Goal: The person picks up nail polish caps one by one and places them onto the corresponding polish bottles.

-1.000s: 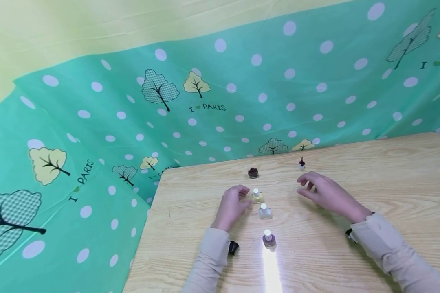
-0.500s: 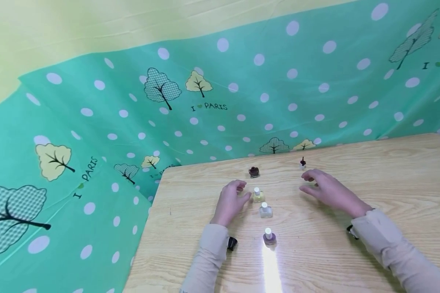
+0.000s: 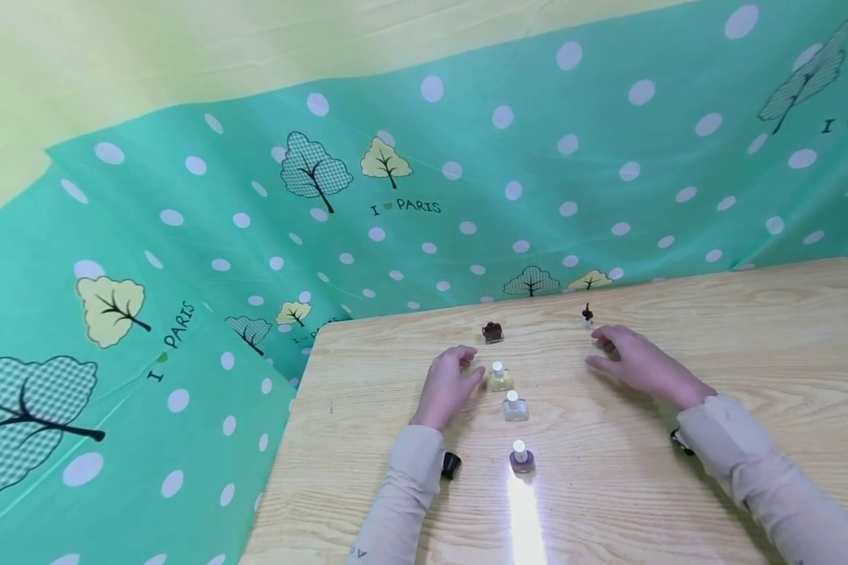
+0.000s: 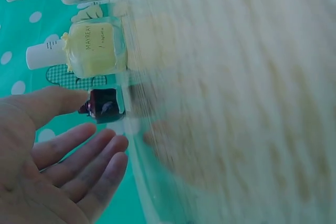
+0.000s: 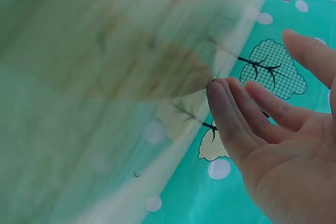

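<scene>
In the head view my left hand (image 3: 448, 384) rests on the table just left of a yellow nail polish bottle (image 3: 499, 380), fingers loosely bent and holding nothing. Beyond it stands a dark red nail polish bottle (image 3: 492, 333) with its cap off; the left wrist view shows this bottle (image 4: 106, 105) past my thumb. My right hand (image 3: 639, 362) lies to the right, fingers relaxed and bare. Just past its fingertips, the dark brush cap (image 3: 587, 317) stands with its brush pointing up. In the right wrist view, my fingers (image 5: 231, 124) mostly hide that cap.
A clear nail polish bottle (image 3: 515, 408) and a purple one (image 3: 522, 460), both white-capped, stand nearer me in a rough row with the yellow one. The wooden table (image 3: 367, 392) ends at a green dotted curtain (image 3: 396, 259). Black devices sit under both wrists.
Both hands have drawn slightly outward, the left thumb away from the yellow bottle and the right hand a little to the right. Bottles and cap keep their places; the head view shifted slightly.
</scene>
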Available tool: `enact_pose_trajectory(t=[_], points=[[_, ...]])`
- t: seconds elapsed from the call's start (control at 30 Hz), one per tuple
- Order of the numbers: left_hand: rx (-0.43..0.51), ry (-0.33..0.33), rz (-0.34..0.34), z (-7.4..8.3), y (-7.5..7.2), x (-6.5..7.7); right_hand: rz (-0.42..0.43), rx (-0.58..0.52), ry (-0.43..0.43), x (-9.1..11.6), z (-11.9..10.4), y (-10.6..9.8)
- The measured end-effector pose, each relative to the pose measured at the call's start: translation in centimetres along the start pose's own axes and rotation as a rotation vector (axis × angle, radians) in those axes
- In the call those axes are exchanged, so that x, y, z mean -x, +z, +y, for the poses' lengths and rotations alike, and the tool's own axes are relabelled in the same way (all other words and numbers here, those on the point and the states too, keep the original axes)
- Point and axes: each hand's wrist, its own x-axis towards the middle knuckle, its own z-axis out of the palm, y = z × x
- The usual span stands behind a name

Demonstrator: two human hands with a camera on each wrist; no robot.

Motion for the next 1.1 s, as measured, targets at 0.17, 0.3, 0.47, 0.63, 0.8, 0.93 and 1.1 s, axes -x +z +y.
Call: enact_pose_trajectory(t=[0.17,0.3,0.47,0.63,0.8,0.93,1.1], points=[[0.01,-0.004,-0.011,0.1,0.2,-0.4,-0.01,-0.022,0.017,-0.5,0.4,-0.3],[0.015,-0.016,-0.018,0.1,0.3,-0.8,-0.015,-0.041,0.031,-1.0,0.9,-0.5],[0.043,-0.008,-0.017,0.1,0.4,-1.5,-0.001,-0.071,0.054,-1.8,1.2,-0.7],[0.059,-0.038,-0.031,-0.2,0.4,-2.4,0.004,-0.061,0.056,-2.5,0.9,-0.8],[0.031,-0.03,-0.028,-0.4,0.2,-3.4,0.01,-0.05,0.071,-3.1,0.7,-0.9],[0.036,-0.03,-0.036,-0.4,0.3,-4.0,0.003,-0.069,0.094,-3.4,1.0,-1.0],[0.054,-0.056,-0.033,-0.3,0.6,-4.7,-0.012,-0.096,0.114,-3.8,1.2,-1.1]])
